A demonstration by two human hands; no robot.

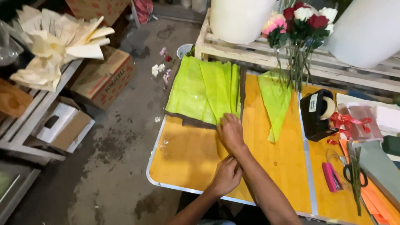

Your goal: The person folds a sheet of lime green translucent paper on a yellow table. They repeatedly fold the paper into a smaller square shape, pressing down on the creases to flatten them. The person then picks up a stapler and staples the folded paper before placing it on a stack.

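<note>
Head view — right hand [230,131] fingers pressed flat on green paper sheets [204,89], long axis toward frame top; left hand [227,175] curled — grip unclear.

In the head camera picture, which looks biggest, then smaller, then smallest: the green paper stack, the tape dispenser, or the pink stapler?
1. Green paper stack
2. Tape dispenser
3. Pink stapler, though it lies nearer the camera.

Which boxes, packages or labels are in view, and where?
Cardboard box: floor, left of table, brown with red print.
Second cardboard box: top left, brown, red marks.
White-and-brown carton: floor by the grey rack, flat.
Tape dispenser: table right, black, small white label on its side.
</note>
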